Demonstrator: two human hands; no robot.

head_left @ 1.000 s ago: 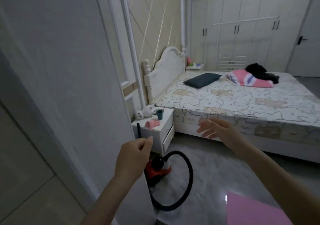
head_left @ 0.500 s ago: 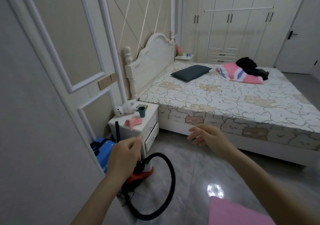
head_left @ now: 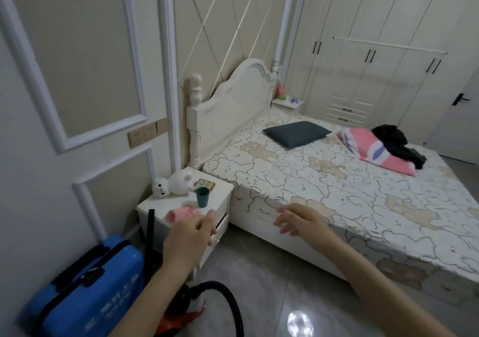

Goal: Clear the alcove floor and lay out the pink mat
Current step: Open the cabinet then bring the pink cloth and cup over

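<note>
- Zero pink mat in view right now, so I can't say where it's sitting. What does show is the alcove clutter, low on the near left.
- Closest to the wall is a blue suitcase [head_left: 85,287] lying on the floor. Just to its right is a red vacuum [head_left: 181,316], with its black hose [head_left: 233,308] looping out over the tiles and a black wand [head_left: 149,233] standing up behind the case.
- Left hand [head_left: 188,240] hangs above the vacuum, in front of the nightstand [head_left: 220,196]. Fingers are loosely curled and holding nothing, as far as I can tell.
- Right hand [head_left: 300,222] floats in front of the bed [head_left: 324,186] edge, fingers spread and relaxed, empty.
- My read: the clearing step, nothing picked up yet.
- Next move probably means dropping the left hand to the vacuum or the suitcase handle and hauling it out. I'd watch that hose, it could snag on the nightstand leg.
</note>
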